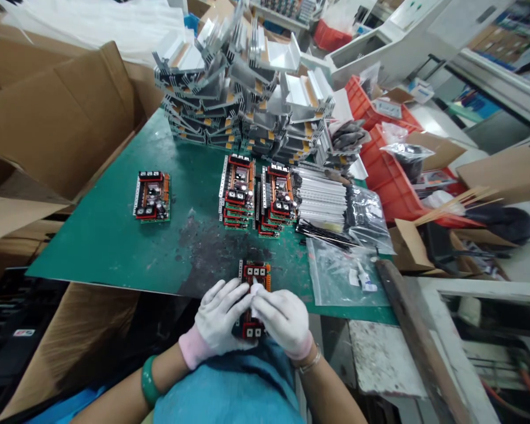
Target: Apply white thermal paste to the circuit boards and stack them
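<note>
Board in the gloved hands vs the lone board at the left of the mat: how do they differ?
The held board is partly covered by the gloved left hand and gloved right hand; the lone board is untouched and fully visible. The held board extends past the near edge of the green mat; the lone board lies well inside it. Both show red and black components, orange strips and a white left-edge strip.

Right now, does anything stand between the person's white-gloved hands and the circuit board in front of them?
Nothing visible does: the left gloved hand and right gloved hand are already on the circuit board, with no other object between them.
</note>
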Demonstrator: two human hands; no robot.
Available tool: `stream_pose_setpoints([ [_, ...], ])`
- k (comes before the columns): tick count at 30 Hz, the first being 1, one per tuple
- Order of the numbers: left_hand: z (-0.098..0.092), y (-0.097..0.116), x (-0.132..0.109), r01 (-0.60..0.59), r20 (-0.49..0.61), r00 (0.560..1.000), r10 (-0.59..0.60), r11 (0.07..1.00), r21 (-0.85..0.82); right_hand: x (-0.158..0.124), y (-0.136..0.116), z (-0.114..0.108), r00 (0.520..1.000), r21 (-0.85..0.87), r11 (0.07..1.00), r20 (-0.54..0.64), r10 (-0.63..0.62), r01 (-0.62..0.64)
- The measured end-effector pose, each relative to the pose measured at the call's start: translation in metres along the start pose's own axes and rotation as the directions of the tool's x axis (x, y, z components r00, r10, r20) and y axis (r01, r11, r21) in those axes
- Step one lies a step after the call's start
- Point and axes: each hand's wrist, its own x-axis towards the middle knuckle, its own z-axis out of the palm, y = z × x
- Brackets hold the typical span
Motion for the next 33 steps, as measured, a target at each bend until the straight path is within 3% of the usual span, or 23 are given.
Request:
stream_pose_setpoints([
  [2,-0.001,-0.001,0.000,-0.011,0.011,1.000,0.011,1.000,0.006,-0.011,0.000,-0.005,0.963,0.128,0.965,-0.117,0.244,-0.229],
  [4,-0.001,-0.001,-0.001,-0.014,0.021,1.000,0.014,1.000,0.007,-0.022,-0.003,-0.010,0.861,0.282,0.862,-0.175,0.477,-0.420],
  [5,-0.001,-0.002,-0.001,-0.013,0.025,1.000,0.013,1.000,0.007,-0.027,-0.005,-0.012,0.818,0.337,0.812,-0.166,0.550,-0.477],
  [7,0.000,-0.002,-0.002,-0.015,0.028,1.000,0.014,1.000,0.008,-0.034,-0.009,-0.015,0.794,0.378,0.761,-0.097,0.599,-0.528],
  [10,0.000,-0.002,-0.002,-0.017,0.031,0.999,0.017,1.000,0.007,-0.038,-0.015,-0.017,0.829,0.357,0.779,-0.026,0.559,-0.515],
  [17,0.001,-0.002,-0.003,-0.005,0.040,0.999,0.004,1.000,0.014,-0.024,-0.020,-0.014,0.922,0.296,0.880,0.007,0.388,-0.372],
  [26,0.001,-0.003,-0.003,-0.005,0.058,0.998,0.004,1.000,0.008,-0.026,-0.020,-0.037,0.943,0.129,0.937,-0.030,0.331,-0.325],
  [33,0.001,-0.002,-0.004,0.005,0.077,0.997,-0.006,1.000,0.009,-0.045,-0.030,-0.037,0.947,0.130,0.943,-0.060,0.315,-0.305],
])
